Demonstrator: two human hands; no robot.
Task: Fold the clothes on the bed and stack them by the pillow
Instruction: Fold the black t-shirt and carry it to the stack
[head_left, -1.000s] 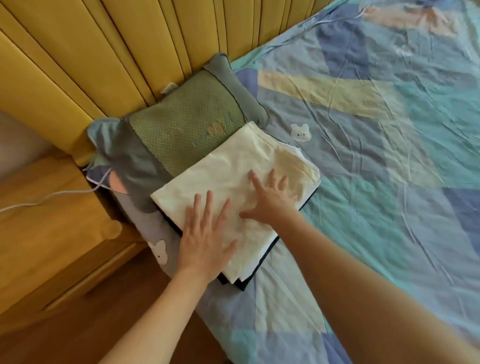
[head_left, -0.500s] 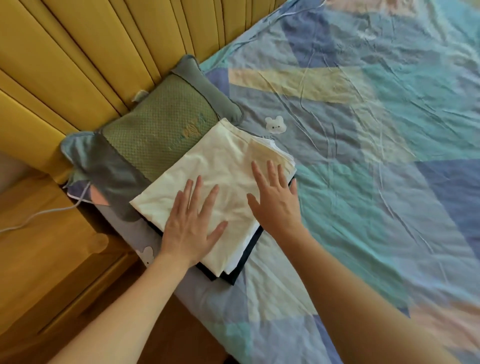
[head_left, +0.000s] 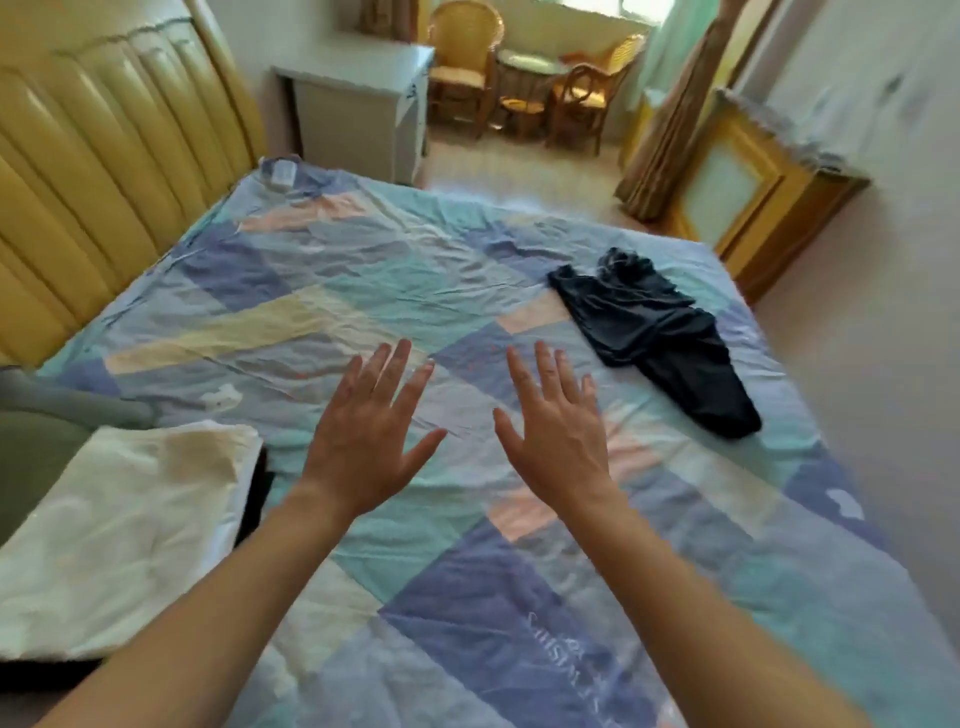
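A folded cream garment (head_left: 119, 535) tops the stack at the lower left, with a dark folded layer showing under its edge, beside the green pillow (head_left: 31, 447). A crumpled dark navy garment (head_left: 660, 338) lies unfolded on the patchwork bed sheet (head_left: 322, 291) at the right. My left hand (head_left: 369, 436) and my right hand (head_left: 558, 436) hover over the middle of the bed with fingers straight and spread, holding nothing, both to the right of the stack and short of the navy garment.
The yellow padded headboard (head_left: 104, 171) runs along the left. A small white object (head_left: 283, 174) lies at the bed's far corner. Beyond the bed stand a white cabinet (head_left: 358, 104), wicker chairs (head_left: 467, 57) and a wooden cabinet (head_left: 753, 182) at the right.
Both hands have lifted off the cream stack and moved right over the bed. The view has swung up and right, bringing the navy garment and the room into sight.
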